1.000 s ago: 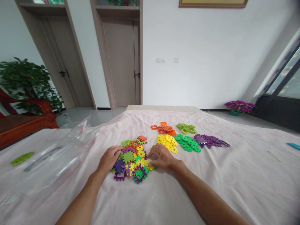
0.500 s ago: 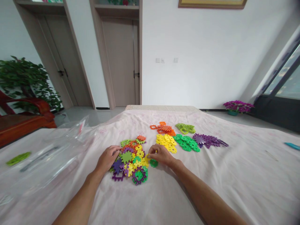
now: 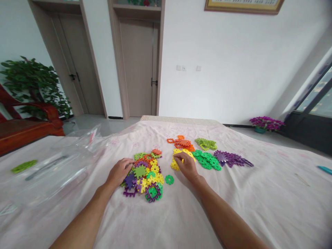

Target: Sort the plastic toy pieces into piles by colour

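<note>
My left hand (image 3: 120,171) rests against the left edge of a mixed pile of interlocking plastic pieces (image 3: 140,172), its fingers loosely extended and holding nothing visible. The pile has purple, yellow, green and orange pieces, some square with toothed edges, some flower-shaped. My right hand (image 3: 187,166) is over a heap of yellow flower-shaped discs (image 3: 176,151), thumb and fingers pinched together. Whatever is between its fingertips cannot be told apart from the yellow behind. One green flower-shaped disc (image 3: 169,179) lies alone between the mixed pile and my right wrist.
Sorted heaps lie farther back: orange pieces (image 3: 183,143), light green pieces (image 3: 206,144), green discs (image 3: 207,159) and purple pieces (image 3: 233,159). A clear plastic bag (image 3: 59,173) with a light green piece (image 3: 24,166) spreads at left. A blue object (image 3: 324,169) sits far right on the cloth (image 3: 259,200).
My right hand has moved from the mixed pile's right edge away and right, onto the yellow heap, uncovering the lone green disc. My left hand stays at the pile. The view has shifted slightly.
</note>
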Demonstrator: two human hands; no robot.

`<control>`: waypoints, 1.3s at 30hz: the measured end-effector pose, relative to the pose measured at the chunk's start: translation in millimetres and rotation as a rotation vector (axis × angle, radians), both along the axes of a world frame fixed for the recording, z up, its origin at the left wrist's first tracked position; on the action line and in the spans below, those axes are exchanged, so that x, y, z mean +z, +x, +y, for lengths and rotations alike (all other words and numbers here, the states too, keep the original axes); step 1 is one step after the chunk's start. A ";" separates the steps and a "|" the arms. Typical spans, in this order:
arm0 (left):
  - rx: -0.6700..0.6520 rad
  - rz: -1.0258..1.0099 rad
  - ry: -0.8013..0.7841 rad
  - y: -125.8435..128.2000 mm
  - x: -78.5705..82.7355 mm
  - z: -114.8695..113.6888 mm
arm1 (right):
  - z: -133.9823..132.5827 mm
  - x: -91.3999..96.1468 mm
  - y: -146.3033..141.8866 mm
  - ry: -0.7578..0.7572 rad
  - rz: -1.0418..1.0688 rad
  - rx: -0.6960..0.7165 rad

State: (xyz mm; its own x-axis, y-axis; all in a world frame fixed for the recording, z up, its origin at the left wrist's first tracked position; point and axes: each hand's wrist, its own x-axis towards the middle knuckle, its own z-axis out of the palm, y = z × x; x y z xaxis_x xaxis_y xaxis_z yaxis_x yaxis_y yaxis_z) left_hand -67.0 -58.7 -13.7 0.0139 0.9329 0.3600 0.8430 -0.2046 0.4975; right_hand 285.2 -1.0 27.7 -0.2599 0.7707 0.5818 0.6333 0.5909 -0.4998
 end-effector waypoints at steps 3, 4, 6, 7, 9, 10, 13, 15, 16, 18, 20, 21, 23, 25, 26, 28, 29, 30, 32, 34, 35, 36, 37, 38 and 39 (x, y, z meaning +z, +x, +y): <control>-0.007 -0.003 0.011 -2.1 -4.2 2.8 | -15.3 4.6 -13.4 -0.168 -0.158 0.284; -0.007 -0.003 0.013 -2.6 -5.3 3.5 | -18.8 6.7 -15.8 -0.223 -0.220 0.349; -0.007 -0.002 0.016 -2.9 -6.4 4.3 | -22.1 11.2 -16.5 -0.312 -0.330 0.434; -0.004 -0.002 0.018 -2.7 -6.5 4.2 | -21.9 13.2 -15.3 -0.344 -0.377 0.458; -0.001 0.001 0.015 -1.8 -5.4 3.5 | -19.2 16.5 -12.1 -0.394 -0.451 0.476; 0.001 0.003 0.013 -1.2 -4.5 2.9 | -17.5 17.5 -10.7 -0.419 -0.475 0.471; -0.003 0.010 0.004 0.4 -1.0 0.8 | -14.0 18.1 -9.5 -0.499 -0.503 0.447; -0.010 0.012 -0.002 1.1 1.1 -0.4 | -13.8 16.8 -10.4 -0.533 -0.475 0.462; -0.012 0.012 -0.004 1.3 1.8 -0.9 | -13.9 15.9 -10.7 -0.550 -0.449 0.479; -0.010 0.011 -0.004 1.4 2.5 -1.5 | -13.3 14.2 -10.6 -0.592 -0.364 0.525; -0.006 0.011 -0.003 1.1 2.3 -1.5 | -9.7 13.3 -8.5 -0.597 -0.246 0.540; -0.004 0.010 -0.003 0.9 1.9 -1.4 | -6.3 13.4 -6.4 -0.570 -0.178 0.519; -0.004 0.005 -0.001 0.6 1.4 -1.2 | 3.8 14.7 1.1 -0.471 -0.034 0.409; -0.007 0.000 0.000 0.6 1.3 -1.3 | 16.8 16.3 14.0 -0.367 0.091 0.234; -0.007 -0.001 0.001 0.8 1.5 -1.4 | 23.5 16.7 22.8 -0.322 0.137 0.138; -0.006 -0.003 0.002 1.4 2.0 -1.7 | 35.3 15.9 44.7 -0.221 0.183 -0.072; -0.004 -0.006 0.005 1.6 2.1 -1.7 | 39.7 14.5 57.1 -0.180 0.188 -0.181; -0.004 -0.010 0.007 1.9 2.1 -1.7 | 43.0 12.7 69.7 -0.155 0.182 -0.289; -0.004 -0.016 0.011 1.9 1.6 -1.5 | 46.4 7.9 93.1 -0.137 0.139 -0.500; 0.000 -0.015 0.012 1.4 0.5 -0.9 | 47.0 2.7 109.6 -0.103 0.050 -0.656; 0.002 -0.013 0.011 1.0 -0.1 -0.7 | 46.8 0.4 114.0 -0.070 0.009 -0.706; 0.003 -0.009 0.010 0.7 -0.6 -0.5 | 46.6 -1.5 115.7 -0.034 -0.023 -0.729; 0.003 -0.005 0.009 0.4 -0.9 -0.4 | 46.4 -3.1 114.5 -0.004 -0.041 -0.727; 0.000 -0.001 0.007 0.2 -1.0 -0.4 | 46.1 -4.5 110.9 0.013 -0.055 -0.702; -0.002 0.002 0.004 0.1 -0.9 -0.5 | 45.7 -5.6 105.4 0.013 -0.073 -0.661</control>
